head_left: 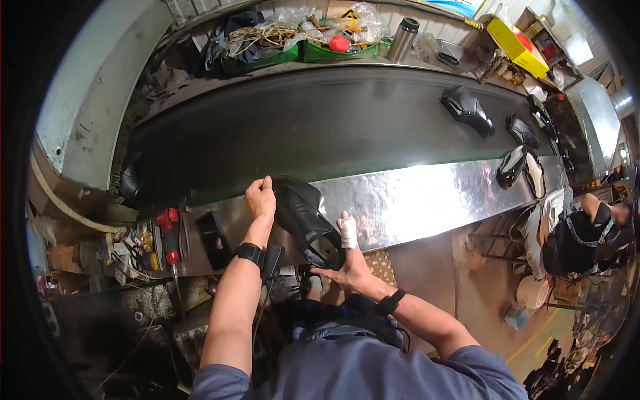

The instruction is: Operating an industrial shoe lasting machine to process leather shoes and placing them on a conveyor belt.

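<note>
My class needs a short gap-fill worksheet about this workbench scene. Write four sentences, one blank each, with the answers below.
1. The right hand grips the black shoe near its heel, so the ____ points away from the wearer.
2. The bandage on that hand is coloured ____.
3. The steel thermos stands to the ____ of the green bins.
4. The box at upper right is mainly ____.

Answers: toe; white; right; yellow.

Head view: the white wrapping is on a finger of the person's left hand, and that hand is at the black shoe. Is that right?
No, the hand is wrong: the head view shows the white wrapping on the right hand, which is at the black shoe.
</note>
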{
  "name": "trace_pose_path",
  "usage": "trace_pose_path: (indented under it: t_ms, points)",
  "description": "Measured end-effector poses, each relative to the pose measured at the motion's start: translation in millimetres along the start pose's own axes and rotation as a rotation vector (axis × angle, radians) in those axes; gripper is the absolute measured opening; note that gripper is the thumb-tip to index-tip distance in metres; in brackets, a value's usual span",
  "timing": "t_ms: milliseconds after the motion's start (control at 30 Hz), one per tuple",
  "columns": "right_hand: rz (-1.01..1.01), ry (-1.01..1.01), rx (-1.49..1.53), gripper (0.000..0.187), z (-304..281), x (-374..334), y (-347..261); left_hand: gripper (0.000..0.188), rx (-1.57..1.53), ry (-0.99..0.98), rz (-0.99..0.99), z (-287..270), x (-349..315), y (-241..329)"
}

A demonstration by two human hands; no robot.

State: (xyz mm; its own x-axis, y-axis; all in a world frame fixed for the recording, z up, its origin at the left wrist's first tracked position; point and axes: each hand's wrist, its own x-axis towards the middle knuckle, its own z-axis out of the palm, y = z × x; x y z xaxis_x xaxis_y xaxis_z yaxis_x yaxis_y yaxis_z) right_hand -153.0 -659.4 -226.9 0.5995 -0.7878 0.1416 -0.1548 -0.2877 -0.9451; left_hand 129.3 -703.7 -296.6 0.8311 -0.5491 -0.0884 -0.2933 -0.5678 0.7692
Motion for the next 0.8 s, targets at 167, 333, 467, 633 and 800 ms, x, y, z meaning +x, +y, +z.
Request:
trace_pose_path:
  t_ms: [167, 333, 467, 633, 800]
  points:
    - [0.050, -0.287, -0.057, 0.112, -60, -42, 3, 0.044, -0.167, -0.318, -0.333, -12, -54, -1]
    - [-0.096, -0.348, -0.201, 0.104, -65, -62, 18, 0.095, 0.155, -0.365, -0.089, 0, -85, 37]
    - [-0.204, -0.404, -0.223, 0.103, -65, -63, 46, 0.082, 0.198, -0.347, -0.014, 7, -89, 41]
    - [-0.273, -0.405, -0.141, 0.108, -62, -57, 80, 0.057, 0.140, -0.225, -0.084, 18, -76, 24]
    - [-0.270, -0.440, -0.171, 0.108, -67, -52, 60, 0.042, -0.111, -0.136, -0.212, 0, -81, 17]
